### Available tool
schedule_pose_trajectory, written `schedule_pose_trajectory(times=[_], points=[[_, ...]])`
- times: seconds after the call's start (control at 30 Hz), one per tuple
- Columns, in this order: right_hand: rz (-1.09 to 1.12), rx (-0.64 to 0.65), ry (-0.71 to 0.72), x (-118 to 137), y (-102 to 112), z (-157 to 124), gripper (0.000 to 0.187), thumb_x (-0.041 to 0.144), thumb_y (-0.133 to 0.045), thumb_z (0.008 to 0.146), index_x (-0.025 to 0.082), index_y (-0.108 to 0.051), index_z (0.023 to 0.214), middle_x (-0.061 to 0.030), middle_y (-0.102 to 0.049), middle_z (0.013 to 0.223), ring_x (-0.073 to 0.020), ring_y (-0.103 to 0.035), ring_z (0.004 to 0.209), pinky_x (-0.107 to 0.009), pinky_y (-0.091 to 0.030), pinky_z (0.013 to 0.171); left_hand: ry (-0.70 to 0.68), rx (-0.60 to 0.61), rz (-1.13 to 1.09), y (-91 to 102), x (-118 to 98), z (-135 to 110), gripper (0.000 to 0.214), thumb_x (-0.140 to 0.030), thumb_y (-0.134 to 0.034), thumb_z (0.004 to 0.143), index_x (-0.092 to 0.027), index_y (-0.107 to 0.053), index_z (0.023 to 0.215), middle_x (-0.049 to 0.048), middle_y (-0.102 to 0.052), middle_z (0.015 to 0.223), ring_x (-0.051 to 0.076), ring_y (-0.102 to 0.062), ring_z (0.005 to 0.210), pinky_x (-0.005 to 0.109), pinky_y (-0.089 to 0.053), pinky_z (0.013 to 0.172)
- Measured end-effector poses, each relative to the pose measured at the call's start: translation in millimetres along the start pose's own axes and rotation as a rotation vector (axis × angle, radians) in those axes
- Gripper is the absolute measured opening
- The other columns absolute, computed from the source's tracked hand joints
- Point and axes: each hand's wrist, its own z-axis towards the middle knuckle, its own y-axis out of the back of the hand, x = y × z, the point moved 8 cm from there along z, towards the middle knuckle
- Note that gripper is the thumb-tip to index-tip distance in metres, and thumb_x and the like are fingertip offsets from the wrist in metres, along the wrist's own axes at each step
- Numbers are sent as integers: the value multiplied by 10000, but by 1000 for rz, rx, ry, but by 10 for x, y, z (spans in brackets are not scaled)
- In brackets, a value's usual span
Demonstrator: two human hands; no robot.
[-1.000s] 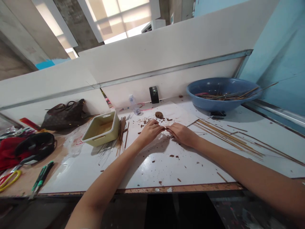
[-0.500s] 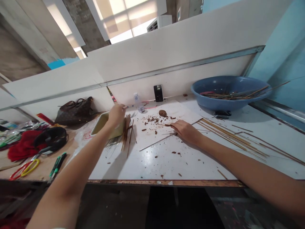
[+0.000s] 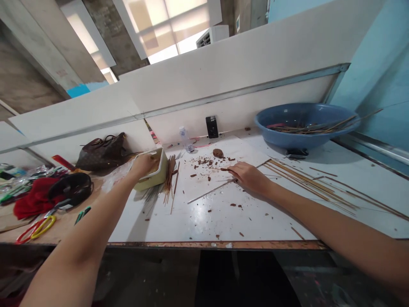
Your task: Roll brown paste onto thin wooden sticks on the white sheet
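Observation:
My left hand (image 3: 142, 164) reaches into the pale yellow tub (image 3: 159, 175) at the left of the white table (image 3: 204, 213); its fingertips are hidden inside the tub. My right hand (image 3: 247, 175) rests on the table with fingers pinched round a small brown clay piece on a thin stick (image 3: 207, 192) that lies slanting toward me. A brown clay lump (image 3: 218, 152) and crumbs (image 3: 204, 162) lie just beyond that hand. A bundle of thin sticks (image 3: 171, 179) lies beside the tub.
A blue basin (image 3: 305, 125) holding sticks stands at the back right, with long sticks (image 3: 313, 183) fanned out before it. A phone (image 3: 211, 126) and small bottle (image 3: 185, 139) lean at the back wall. A brown bag (image 3: 100, 151), red cloth (image 3: 30, 200), scissors (image 3: 35, 228) and pens (image 3: 81, 214) lie at the left.
My left hand left the clay in the middle, swung left over the tub, and has now dropped into it. My right hand stayed on the stick.

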Motion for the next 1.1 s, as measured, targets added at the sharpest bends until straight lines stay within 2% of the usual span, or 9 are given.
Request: schedule_pose_trajectory(times=[0.13,0.33,0.43,0.5,0.57,0.63,0.77,0.9,1.1], points=[[-2,-17,15,-6,-12,0,279,190,-509,1145,144,-754,1269,-175,-817,1113,-324,-753,1008,-515,-631,926,-26,-309,54,378,-354,-52,553,-503,-512,1093,-77,-788,1313,223,-770,1191,381,-670,1171,514,-467,1143],[-11,-21,10,-11,-10,2,281,231,-500,1161,143,-759,1226,-168,-812,1064,-313,-745,972,-497,-621,894,-45,-369,-3,492,-790,-76,427,-308,-513,1073,-93,-776,1332,250,-762,1283,435,-629,1291,617,-422,1158],[-4,-25,6,-4,4,7,276,222,-509,1156,141,-760,1237,-167,-809,1061,-313,-745,973,-494,-615,894,-148,-339,-109,498,-1106,-115,373,-311,-539,1084,-131,-841,1208,184,-796,1237,343,-678,1239,493,-501,1132],[-14,-24,15,9,6,14,268,211,-512,1154,138,-756,1237,-163,-809,1058,-308,-745,976,-487,-610,903,-309,-395,-193,567,-1486,-272,344,-376,-605,1080,-166,-871,1139,157,-787,1276,313,-678,1246,452,-512,1146],[-28,-28,26,22,13,23,250,196,-525,1147,138,-754,1229,-157,-808,1049,-302,-743,973,-475,-604,908,-554,-347,-305,548,-1997,-524,306,-395,-646,1079,-200,-875,1135,126,-806,1234,291,-715,1141,435,-563,1065],[-42,-30,33,33,28,32,233,182,-535,1140,149,-752,1218,-144,-803,1023,-295,-738,963,-458,-594,904,-693,-235,-353,421,-2460,-777,269,-383,-672,1085,-213,-872,1149,103,-828,1136,262,-737,997,406,-597,948],[-44,-29,35,40,73,34,218,116,-550,1110,165,-736,1212,-132,-791,1025,-290,-719,965,-441,-576,895,-892,-239,-289,130,-3081,-1183,186,-331,-821,1014,-194,-859,1133,118,-833,1080,305,-722,1095,447,-588,993],[-46,2,38,38,63,27,230,63,-555,1073,154,-722,1202,-134,-781,1029,-294,-704,960,-440,-571,884,-941,-255,-303,-149,-3206,-1271,123,-268,-851,989,-213,-846,1099,96,-829,1032,296,-709,1070,437,-591,963],[-22,-19,25,53,79,35,225,121,-524,1123,171,-708,1242,-115,-781,1017,-285,-711,965,-441,-574,904,-919,-327,-315,-271,-3101,-1265,137,-241,-833,1002,-195,-843,1131,89,-839,1014,297,-682,1048,453,-579,967]])
